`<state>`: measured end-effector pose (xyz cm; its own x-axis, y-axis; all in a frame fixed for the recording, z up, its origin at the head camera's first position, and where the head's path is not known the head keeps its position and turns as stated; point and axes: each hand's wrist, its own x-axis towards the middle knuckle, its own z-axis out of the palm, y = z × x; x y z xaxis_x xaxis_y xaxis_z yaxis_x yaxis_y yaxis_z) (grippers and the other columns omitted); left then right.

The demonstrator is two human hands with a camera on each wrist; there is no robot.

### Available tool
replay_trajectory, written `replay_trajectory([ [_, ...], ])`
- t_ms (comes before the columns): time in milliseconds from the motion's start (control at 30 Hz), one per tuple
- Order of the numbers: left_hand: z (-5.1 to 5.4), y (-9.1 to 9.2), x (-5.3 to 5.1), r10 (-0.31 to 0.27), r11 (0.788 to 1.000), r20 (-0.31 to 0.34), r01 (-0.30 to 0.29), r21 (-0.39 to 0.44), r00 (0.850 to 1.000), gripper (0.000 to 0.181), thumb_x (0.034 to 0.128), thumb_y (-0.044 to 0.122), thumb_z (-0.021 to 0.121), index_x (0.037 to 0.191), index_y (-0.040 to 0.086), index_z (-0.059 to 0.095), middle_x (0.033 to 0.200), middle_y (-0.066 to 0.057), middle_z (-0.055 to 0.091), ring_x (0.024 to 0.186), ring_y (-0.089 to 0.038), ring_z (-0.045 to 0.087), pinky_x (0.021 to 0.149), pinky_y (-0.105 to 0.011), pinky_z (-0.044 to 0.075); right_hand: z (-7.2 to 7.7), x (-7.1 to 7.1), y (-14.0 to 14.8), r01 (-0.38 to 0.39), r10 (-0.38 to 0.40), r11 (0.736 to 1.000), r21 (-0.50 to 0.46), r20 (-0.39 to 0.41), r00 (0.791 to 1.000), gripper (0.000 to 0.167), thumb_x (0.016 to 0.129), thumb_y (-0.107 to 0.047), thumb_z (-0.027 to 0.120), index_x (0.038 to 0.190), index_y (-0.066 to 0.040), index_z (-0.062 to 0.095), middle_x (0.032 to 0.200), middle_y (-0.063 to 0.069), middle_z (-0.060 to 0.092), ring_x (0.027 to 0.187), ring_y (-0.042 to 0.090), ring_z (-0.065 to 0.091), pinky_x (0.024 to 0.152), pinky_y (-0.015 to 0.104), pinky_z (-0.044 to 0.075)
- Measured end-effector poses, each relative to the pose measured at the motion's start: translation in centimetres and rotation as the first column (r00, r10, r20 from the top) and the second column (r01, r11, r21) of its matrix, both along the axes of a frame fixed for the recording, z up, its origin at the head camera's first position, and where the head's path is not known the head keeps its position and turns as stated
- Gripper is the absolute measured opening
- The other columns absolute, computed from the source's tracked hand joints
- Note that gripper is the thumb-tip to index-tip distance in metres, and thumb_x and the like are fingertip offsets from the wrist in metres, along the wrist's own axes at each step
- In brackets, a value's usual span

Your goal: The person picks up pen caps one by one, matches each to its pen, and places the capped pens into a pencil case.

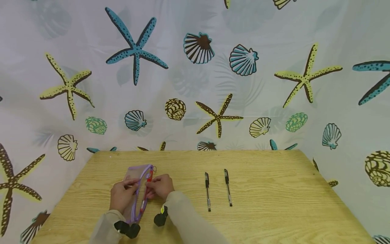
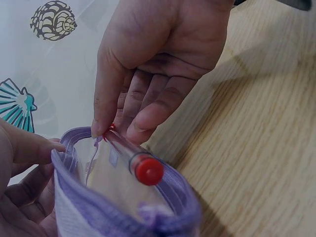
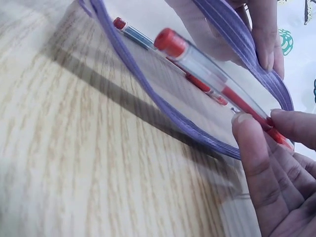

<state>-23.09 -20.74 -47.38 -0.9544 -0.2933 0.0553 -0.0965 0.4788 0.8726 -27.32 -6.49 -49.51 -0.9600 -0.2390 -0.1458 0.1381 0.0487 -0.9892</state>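
Note:
A see-through pencil pouch with purple zipper edging (image 1: 131, 172) lies at the left of the table, its mouth spread apart. My left hand (image 1: 120, 196) pinches one edge of that mouth between thumb and fingers. Between thumb and fingertips, my right hand (image 1: 163, 185) holds a clear-barrelled red pen (image 3: 207, 69) along the opening. Its red end (image 2: 149, 171) points into the pouch in the left wrist view. Another red-ended pen (image 3: 132, 35) shows behind it within the pouch in the right wrist view. The left hand is partly cut off in its wrist view.
Two black-capped clear pens (image 1: 208, 192) (image 1: 228, 188) lie side by side near the middle of the wooden table (image 1: 274, 203). A curtain printed with starfish and shells (image 1: 189, 81) hangs behind and along both sides. Black devices (image 1: 160, 217) sit at both wrists.

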Motion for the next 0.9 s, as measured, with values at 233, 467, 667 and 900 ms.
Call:
replay_trajectory([
  [233, -0.1, -0.1, 0.0, 0.000, 1.000, -0.001, 0.000, -0.005, 1.000, 0.021, 0.0873, 0.006, 0.067, 0.105, -0.004, 0.072, 0.086, -0.009, 0.071, 0.065, -0.007, 0.057, 0.055, -0.020, 0.046, -0.3, -0.4, -0.7, -0.003, 0.003, 1.000, 0.010, 0.005, 1.000, 0.017, 0.086, -0.008, 0.071, 0.075, 0.004, 0.070, 0.061, 0.013, 0.068, 0.045, 0.014, 0.063, 0.048, 0.029, 0.054],
  [467, -0.1, -0.1, 0.1, 0.001, 1.000, -0.013, -0.002, -0.021, 1.000, 0.021, 0.0868, 0.006, 0.068, 0.104, -0.003, 0.072, 0.086, -0.009, 0.071, 0.064, -0.007, 0.057, 0.055, -0.019, 0.045, -0.4, -0.5, -1.0, -0.017, 0.018, 0.999, -0.047, 0.036, 0.999, 0.010, 0.085, -0.006, 0.070, 0.085, 0.004, 0.072, 0.072, 0.014, 0.071, 0.056, 0.018, 0.067, 0.053, 0.031, 0.056],
  [667, 0.0, 0.0, 0.1, 0.006, 1.000, 0.001, -0.006, -0.008, 1.000, 0.021, 0.0874, 0.006, 0.067, 0.105, -0.005, 0.071, 0.084, -0.011, 0.070, 0.064, -0.007, 0.059, 0.056, -0.019, 0.047, 1.2, 0.5, -0.1, -0.039, 0.041, 0.996, -0.086, 0.024, 0.999, 0.016, 0.087, -0.001, 0.065, 0.096, 0.011, 0.069, 0.081, 0.021, 0.071, 0.067, 0.029, 0.071, 0.058, 0.033, 0.057],
  [900, -0.2, -0.1, 0.0, 0.000, 1.000, -0.003, 0.000, -0.003, 1.000, 0.021, 0.0878, 0.005, 0.067, 0.104, -0.006, 0.071, 0.085, -0.011, 0.070, 0.064, -0.006, 0.059, 0.056, -0.019, 0.047, 2.1, 1.0, 0.8, -0.076, 0.078, 0.992, -0.096, 0.015, 0.997, 0.019, 0.089, 0.000, 0.063, 0.101, 0.015, 0.067, 0.084, 0.024, 0.070, 0.072, 0.034, 0.071, 0.061, 0.035, 0.057],
])
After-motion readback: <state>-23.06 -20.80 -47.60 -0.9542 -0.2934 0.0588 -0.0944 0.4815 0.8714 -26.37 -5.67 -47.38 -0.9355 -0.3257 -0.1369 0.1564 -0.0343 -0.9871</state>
